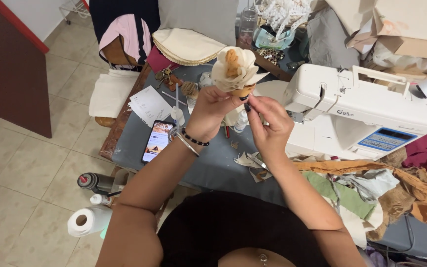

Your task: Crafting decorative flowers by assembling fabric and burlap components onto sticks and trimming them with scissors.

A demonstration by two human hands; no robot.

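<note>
While we are holding up the cream cloth flower with a tan middle [234, 69], our left hand [212, 110] is pinching its base tight. Our right hand [269, 123] is pinching something too small to see just under it, so we are pulling gently, keeping the flower steady.

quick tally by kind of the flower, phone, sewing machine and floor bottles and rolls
fabric flower: 1, held up by left hand and right hand
phone: 1
sewing machine: 1
bottles: 2
paper roll: 1
total: 6

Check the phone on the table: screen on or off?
On. The phone lies flat on the grey table, screen lit with a picture.
</note>
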